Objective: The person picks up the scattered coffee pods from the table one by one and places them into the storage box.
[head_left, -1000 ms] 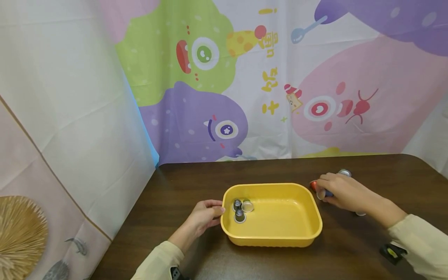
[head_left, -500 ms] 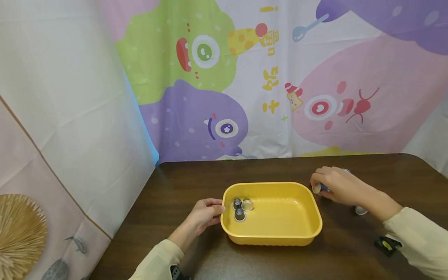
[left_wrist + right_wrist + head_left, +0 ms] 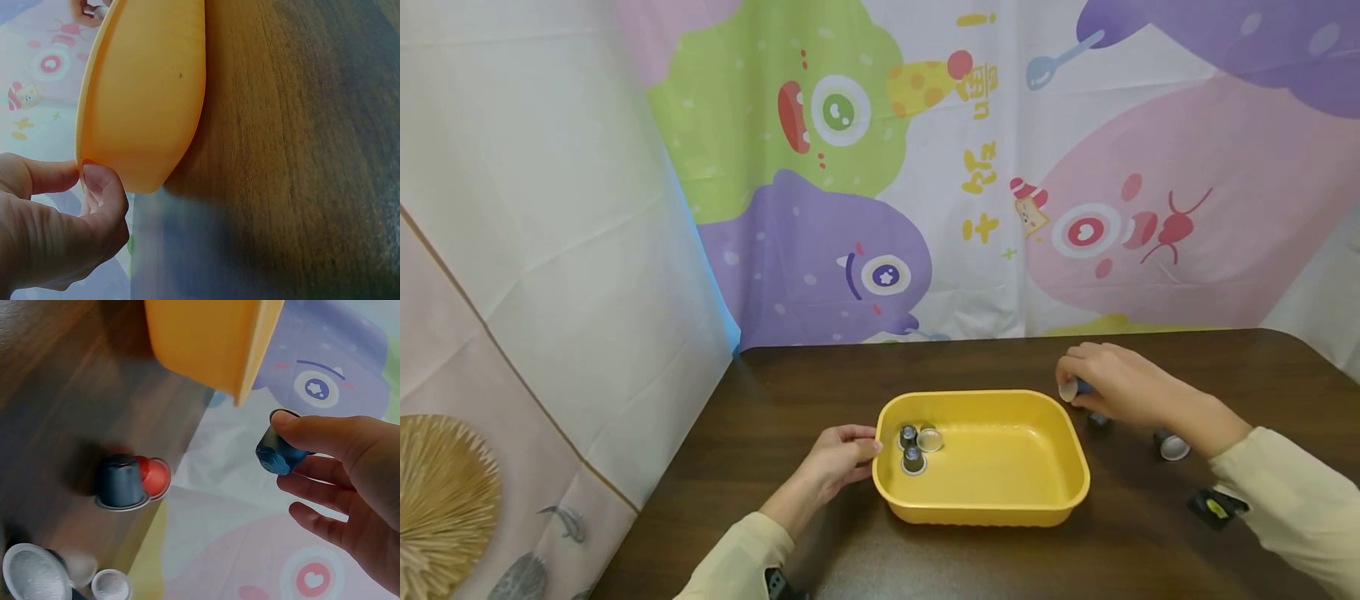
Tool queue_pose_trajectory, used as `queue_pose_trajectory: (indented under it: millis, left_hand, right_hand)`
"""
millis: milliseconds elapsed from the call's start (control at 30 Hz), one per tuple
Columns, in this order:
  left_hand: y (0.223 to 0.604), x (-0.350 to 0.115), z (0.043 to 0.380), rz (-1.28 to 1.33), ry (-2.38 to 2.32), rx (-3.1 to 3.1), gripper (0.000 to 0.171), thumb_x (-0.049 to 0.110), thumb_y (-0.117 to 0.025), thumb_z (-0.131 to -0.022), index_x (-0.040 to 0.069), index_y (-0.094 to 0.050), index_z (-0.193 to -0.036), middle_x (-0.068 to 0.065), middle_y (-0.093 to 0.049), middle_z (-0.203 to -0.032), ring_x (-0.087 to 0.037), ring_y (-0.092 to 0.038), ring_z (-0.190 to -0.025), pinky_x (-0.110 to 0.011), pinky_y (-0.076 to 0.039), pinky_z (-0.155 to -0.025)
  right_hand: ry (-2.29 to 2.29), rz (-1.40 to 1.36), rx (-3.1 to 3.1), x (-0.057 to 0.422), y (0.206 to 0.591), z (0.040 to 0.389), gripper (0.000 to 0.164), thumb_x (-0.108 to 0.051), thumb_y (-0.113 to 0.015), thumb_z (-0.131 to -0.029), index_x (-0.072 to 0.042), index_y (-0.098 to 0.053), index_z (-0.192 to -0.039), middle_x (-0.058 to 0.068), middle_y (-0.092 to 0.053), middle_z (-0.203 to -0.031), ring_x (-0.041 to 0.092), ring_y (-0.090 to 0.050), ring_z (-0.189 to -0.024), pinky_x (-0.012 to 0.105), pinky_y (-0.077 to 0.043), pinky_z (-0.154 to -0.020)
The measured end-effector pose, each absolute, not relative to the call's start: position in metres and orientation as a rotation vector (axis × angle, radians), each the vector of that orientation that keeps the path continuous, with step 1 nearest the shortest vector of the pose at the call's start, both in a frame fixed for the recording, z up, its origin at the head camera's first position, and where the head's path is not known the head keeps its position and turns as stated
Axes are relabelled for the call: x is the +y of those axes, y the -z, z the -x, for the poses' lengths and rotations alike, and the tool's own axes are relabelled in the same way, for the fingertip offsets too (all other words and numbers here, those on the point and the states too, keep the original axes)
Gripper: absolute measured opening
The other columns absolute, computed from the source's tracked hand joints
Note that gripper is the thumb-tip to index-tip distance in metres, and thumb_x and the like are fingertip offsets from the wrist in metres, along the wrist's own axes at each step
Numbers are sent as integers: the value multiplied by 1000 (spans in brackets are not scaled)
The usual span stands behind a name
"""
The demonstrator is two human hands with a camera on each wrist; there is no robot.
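A yellow plastic basin (image 3: 981,517) stands on the table with several coffee capsules (image 3: 913,460) grouped at its left end. My left hand (image 3: 833,463) pinches the basin's left rim between thumb and fingers, as the left wrist view also shows. Beyond the basin's right end, my right hand (image 3: 1116,385) holds a blue coffee capsule (image 3: 279,449) between thumb and fingertips, raised above the table. Below that hand in the right wrist view lie a dark capsule (image 3: 119,481) and a red capsule (image 3: 156,477), side by side.
More capsules with silver lids (image 3: 37,574) lie on the dark wooden table (image 3: 790,383) at the right. One dark capsule (image 3: 1172,444) rests on its side near my right wrist. A cartoon-printed curtain (image 3: 865,167) hangs behind the table's far edge.
My right hand has lifted the blue capsule up from the table and moved slightly left and away, uncovering a dark capsule beneath. The left hand and the basin have stayed put.
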State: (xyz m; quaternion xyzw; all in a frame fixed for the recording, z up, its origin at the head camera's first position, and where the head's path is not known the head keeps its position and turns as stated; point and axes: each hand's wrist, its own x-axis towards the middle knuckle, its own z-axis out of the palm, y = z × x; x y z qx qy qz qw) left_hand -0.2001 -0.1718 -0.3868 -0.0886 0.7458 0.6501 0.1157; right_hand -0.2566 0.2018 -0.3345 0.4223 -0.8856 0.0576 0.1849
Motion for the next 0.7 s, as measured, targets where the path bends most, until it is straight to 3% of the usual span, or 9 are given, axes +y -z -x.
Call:
queue_pose_trajectory:
  millis: [400,700]
  left_hand:
    - [386,-170,198,257,-1899,2193,33,1,-59,-89,-11,-55,-120,-19,-64,-108,-16,-63,-88,-42,-56,-87]
    - [385,-170,198,258,-1897,2192,33,1,-59,-89,-11,-55,-119,-19,-64,-107,-16,-63,-88,-42,-56,-87]
  right_hand:
    - [-122,-1176,-2619,186,314,258,27,-11,-84,-71,-21,-63,-85,-10,-59,-81,5,-54,-75,27,-51,-67]
    - [-139,-1228,-2616,176,309,257,25,-13,-83,-72,-20,-60,-81,-11,-55,-78,3,-46,-71,22,-46,-64]
